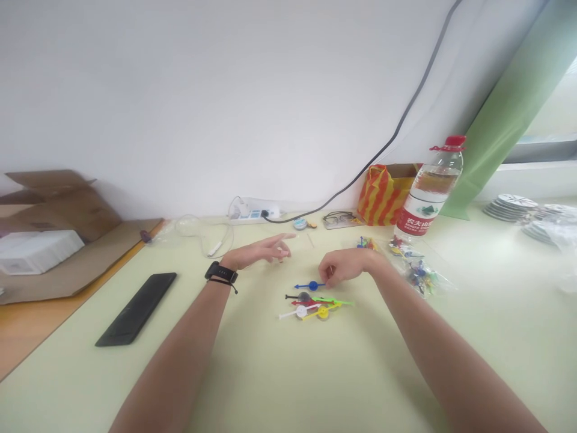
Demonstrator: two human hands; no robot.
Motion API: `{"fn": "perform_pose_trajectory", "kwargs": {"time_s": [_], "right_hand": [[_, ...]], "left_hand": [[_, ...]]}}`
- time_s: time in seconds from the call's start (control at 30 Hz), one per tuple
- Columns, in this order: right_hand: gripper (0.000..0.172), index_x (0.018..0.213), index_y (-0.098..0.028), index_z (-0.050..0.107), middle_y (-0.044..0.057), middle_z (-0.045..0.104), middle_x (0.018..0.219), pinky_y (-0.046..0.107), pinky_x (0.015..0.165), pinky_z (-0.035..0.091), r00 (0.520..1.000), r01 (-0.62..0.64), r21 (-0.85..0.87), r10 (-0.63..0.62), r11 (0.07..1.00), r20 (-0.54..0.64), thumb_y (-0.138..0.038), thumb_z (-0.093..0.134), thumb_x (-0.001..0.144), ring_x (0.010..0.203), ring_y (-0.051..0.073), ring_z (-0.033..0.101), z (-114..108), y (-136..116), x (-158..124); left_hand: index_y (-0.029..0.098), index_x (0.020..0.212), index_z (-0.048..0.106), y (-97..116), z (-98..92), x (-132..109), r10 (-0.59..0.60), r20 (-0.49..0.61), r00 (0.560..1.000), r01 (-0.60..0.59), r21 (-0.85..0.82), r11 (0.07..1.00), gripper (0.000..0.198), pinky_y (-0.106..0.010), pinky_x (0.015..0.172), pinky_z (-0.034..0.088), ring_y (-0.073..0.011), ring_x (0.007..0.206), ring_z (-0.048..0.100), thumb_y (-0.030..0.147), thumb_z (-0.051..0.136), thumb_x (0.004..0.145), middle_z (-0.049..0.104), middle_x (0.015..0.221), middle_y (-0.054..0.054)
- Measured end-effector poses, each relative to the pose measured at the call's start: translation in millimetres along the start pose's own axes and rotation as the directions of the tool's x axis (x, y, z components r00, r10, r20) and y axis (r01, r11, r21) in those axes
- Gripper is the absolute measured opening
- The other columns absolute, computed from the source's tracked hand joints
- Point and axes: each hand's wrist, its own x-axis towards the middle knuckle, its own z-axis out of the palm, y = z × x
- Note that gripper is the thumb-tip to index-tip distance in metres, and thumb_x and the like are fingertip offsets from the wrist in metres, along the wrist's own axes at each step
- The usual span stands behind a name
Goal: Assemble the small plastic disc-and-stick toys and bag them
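My right hand [342, 266] is closed, its fingertips at the tail end of a blue arrow-shaped plastic spinner [312, 285]. Just below it on the table lies a small overlapping heap of similar spinners: a black one [304, 296], a red one [297, 303], a white one [301, 311], a yellow one [323, 311] and a bright green one [340, 301]. To the left, my left hand [261, 251] hovers over the table with its index finger stretched out and nothing held. A black watch [220, 272] is on that wrist.
Clear bags of small coloured parts [421, 273] and a large water bottle [428, 195] stand right, beside a striped bag [383, 195]. A power strip [256, 213] lies by the wall. Left are a black flat case [137, 310] and a cardboard box [67, 198]. Stacked discs [509, 207] sit far right.
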Motion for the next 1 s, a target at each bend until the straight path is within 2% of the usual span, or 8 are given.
{"fn": "perform_pose_trajectory", "kwargs": {"time_s": [0.1,0.2,0.33,0.43,0.5,0.57,0.77,1.0], "right_hand": [[0.014,0.083,-0.019,0.072,0.003,0.072,0.076,0.025,0.06,0.047,0.996,0.008,0.087,0.0,0.996,-0.094,-0.032,0.069,0.078,0.067,0.016,0.065,-8,5,-13],[0.015,0.086,-0.02,0.076,0.003,0.072,0.072,0.026,0.057,0.048,0.95,0.015,0.15,0.033,0.989,-0.31,-0.03,0.068,0.079,0.064,0.017,0.066,-18,11,-28],[0.018,0.088,-0.019,0.079,0.006,0.076,0.081,0.029,0.062,0.053,0.725,0.088,0.23,0.096,0.969,-0.682,-0.032,0.07,0.08,0.071,0.021,0.069,-29,18,-43],[0.02,0.09,-0.018,0.08,0.006,0.076,0.081,0.031,0.07,0.055,0.547,0.209,0.263,0.11,0.942,-0.83,-0.034,0.071,0.081,0.074,0.021,0.069,-32,17,-49],[0.021,0.092,-0.018,0.079,0.006,0.075,0.078,0.032,0.074,0.055,0.485,0.302,0.276,0.102,0.913,-0.869,-0.035,0.071,0.082,0.075,0.02,0.068,-32,14,-49],[0.022,0.092,-0.017,0.079,0.005,0.074,0.075,0.032,0.075,0.055,0.489,0.371,0.286,0.076,0.884,-0.869,-0.036,0.073,0.082,0.075,0.019,0.068,-31,9,-47],[0.026,0.094,-0.017,0.079,0.006,0.075,0.082,0.034,0.076,0.055,0.604,0.436,0.287,-0.041,0.853,-0.796,-0.039,0.074,0.082,0.075,0.019,0.067,-24,-1,-30],[0.034,0.106,-0.018,0.076,0.009,0.075,0.1,0.036,0.082,0.056,0.714,0.369,0.229,-0.117,0.901,-0.691,-0.045,0.067,0.087,0.087,0.022,0.067,-20,-1,-20]], "left_hand": [[0.035,0.159,0.033,0,0.8,1,-0.02,0.023,1.0,0.021,-0.028,0.999,0.07,-0.035,0.092,0.044,-0.0231,0.103,0.062,0.049,0.06,0.095,0.063,0.125,-0.009],[0.033,0.158,0.036,2,1.9,0,-0.027,0.07,0.997,0.034,-0.108,0.994,0.068,-0.035,0.09,0.045,-0.0237,0.1,0.064,0.051,0.057,0.096,0.064,0.123,-0.01],[0.033,0.157,0.037,5,5.3,0,-0.038,0.134,0.99,0.065,-0.206,0.976,0.066,-0.037,0.091,0.045,-0.0239,0.1,0.064,0.051,0.055,0.097,0.065,0.122,-0.011],[0.032,0.158,0.036,8,9.2,0,-0.043,0.156,0.987,0.08,-0.246,0.966,0.065,-0.037,0.09,0.045,-0.0236,0.1,0.062,0.049,0.056,0.098,0.065,0.121,-0.011],[0.032,0.158,0.035,10,11.8,0,-0.028,0.171,0.985,0.076,-0.28,0.957,0.066,-0.037,0.089,0.045,-0.0236,0.1,0.062,0.048,0.056,0.098,0.064,0.12,-0.011],[0.031,0.158,0.034,12,14.0,1,0.002,0.19,0.982,0.06,-0.32,0.946,0.066,-0.037,0.088,0.045,-0.0236,0.098,0.061,0.048,0.056,0.098,0.064,0.12,-0.012],[0.03,0.158,0.034,14,20.2,4,0.069,0.219,0.973,0.026,-0.407,0.913,0.066,-0.037,0.085,0.044,-0.0244,0.098,0.061,0.047,0.055,0.097,0.062,0.121,-0.013],[0.03,0.156,0.037,10,24.3,10,0.06,0.21,0.976,0.048,-0.473,0.88,0.067,-0.038,0.085,0.044,-0.0253,0.098,0.062,0.045,0.057,0.094,0.064,0.119,-0.012]]}}
